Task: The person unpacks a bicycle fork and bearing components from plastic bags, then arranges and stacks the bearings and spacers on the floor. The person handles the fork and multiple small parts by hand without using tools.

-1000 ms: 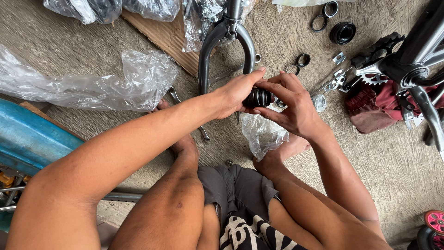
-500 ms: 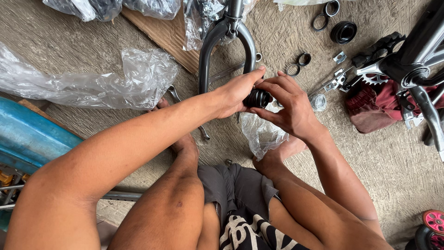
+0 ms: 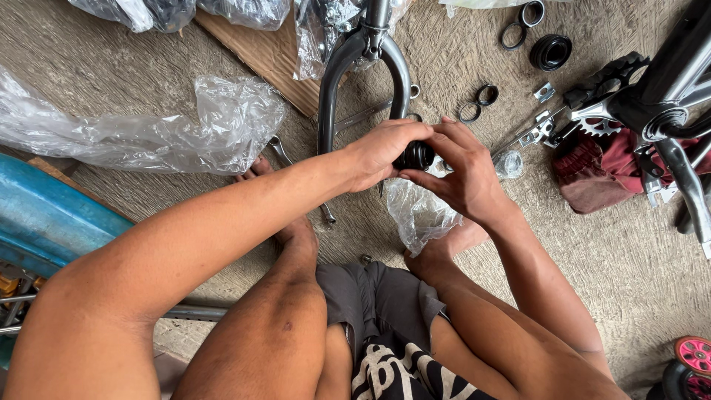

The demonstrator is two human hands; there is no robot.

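Small black ribbed round part, glossy, grasped by left hand and right hand; crumpled clear plastic bag at six o'clock, contents unclear.

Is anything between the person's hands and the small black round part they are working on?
Nothing visible: the left hand and right hand both grip the black round part directly, just above a clear plastic bag.
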